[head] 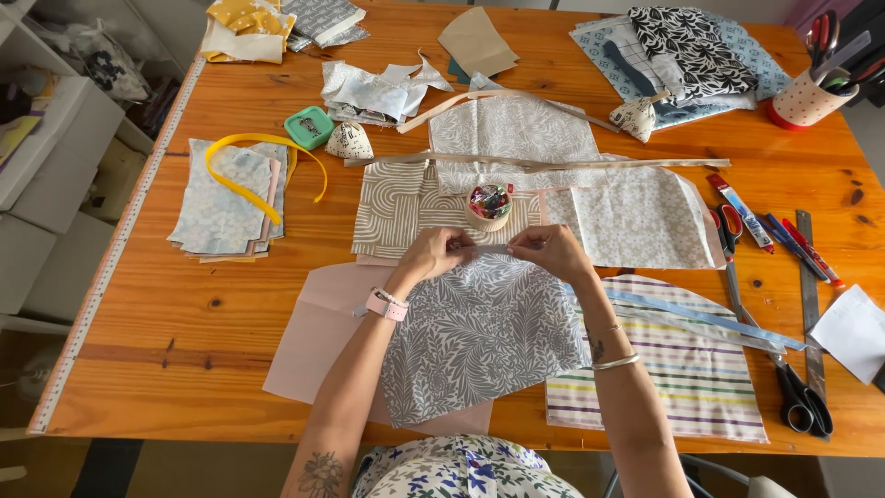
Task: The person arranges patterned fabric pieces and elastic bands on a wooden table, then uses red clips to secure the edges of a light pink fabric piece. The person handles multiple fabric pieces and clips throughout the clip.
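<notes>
A grey leaf-patterned fabric piece lies on the wooden table in front of me. My left hand and my right hand both pinch its far edge, a short stretch of the fabric held between them. A pink watch sits on my left wrist and a thin bangle on my right forearm. Just beyond my hands stands a small round pot of colourful clips. A pink paper sheet lies under the fabric.
Striped fabric lies to the right, with black scissors, red-handled scissors, a metal ruler and pens. Patterned pieces, a yellow ribbon, a green box and a dotted cup of tools lie further off.
</notes>
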